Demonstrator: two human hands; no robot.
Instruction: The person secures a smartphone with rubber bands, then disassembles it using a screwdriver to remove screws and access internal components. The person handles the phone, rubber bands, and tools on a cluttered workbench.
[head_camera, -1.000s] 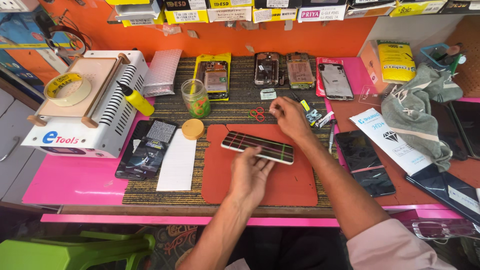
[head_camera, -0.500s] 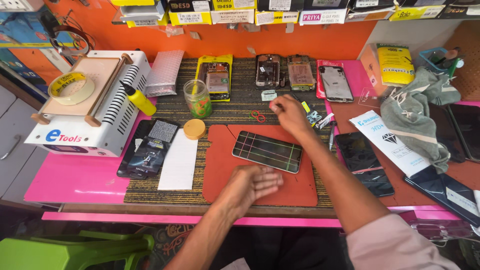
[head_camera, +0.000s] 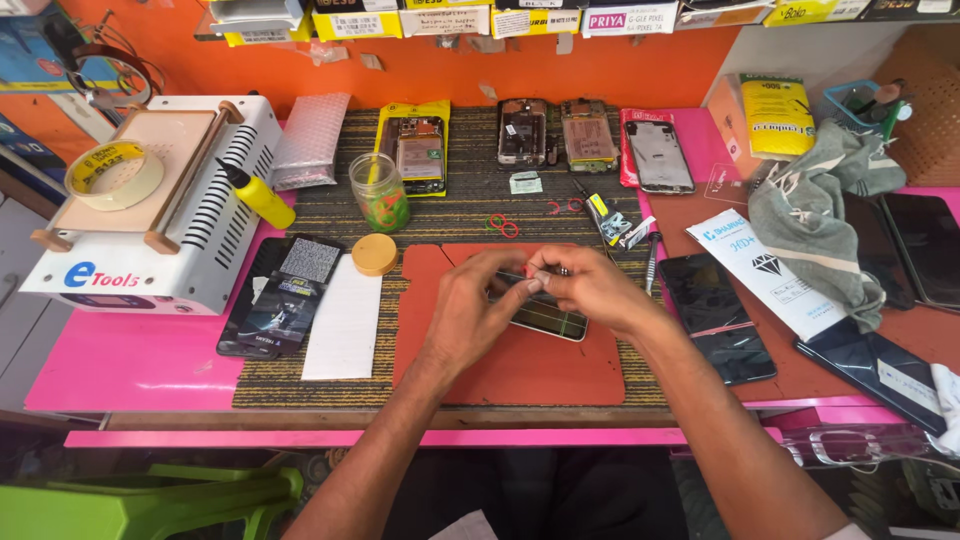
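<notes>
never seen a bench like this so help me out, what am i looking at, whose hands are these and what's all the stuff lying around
This is a single view from a camera worn on a person's head, looking down at their own two bare hands over a workbench. There is no robot.

The left hand and right hand meet fingertip to fingertip above a phone lying on a red mat. They seem to pinch something tiny between them; it is too small to identify.

Around them: a white machine with a roll of tape on top, a yellow squeeze bottle, a glass jar with its lid beside it, opened phone bodies at the back, dark phone screens and a grey cloth to the right.
</notes>
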